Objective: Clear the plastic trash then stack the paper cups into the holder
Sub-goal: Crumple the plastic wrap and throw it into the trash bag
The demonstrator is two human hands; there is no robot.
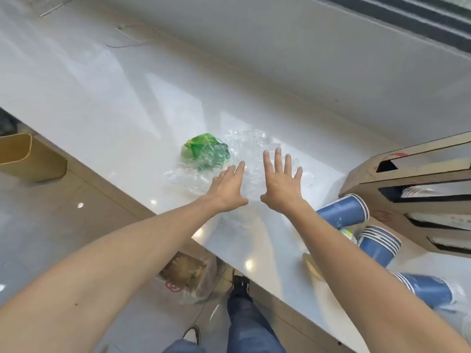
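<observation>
over white counter [102, 98], left hand [229, 187] and right hand [281, 182] spread flat, empty, above plastic trash [204, 151].

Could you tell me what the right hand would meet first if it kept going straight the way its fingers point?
Most likely the crumpled clear plastic wrap on the counter: the right hand is spread open just over it, fingers pointing along it toward the wall. Its height above the wrap is unclear.

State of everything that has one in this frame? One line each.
left hand: open, fingers spread, empty
right hand: open, fingers spread, empty
clear plastic: crumpled, on the counter
green wrapper: crumpled, on the counter beside the clear plastic
blue cups: lying on their sides, not in the holder
holder: slots open
floor bag: open
</observation>
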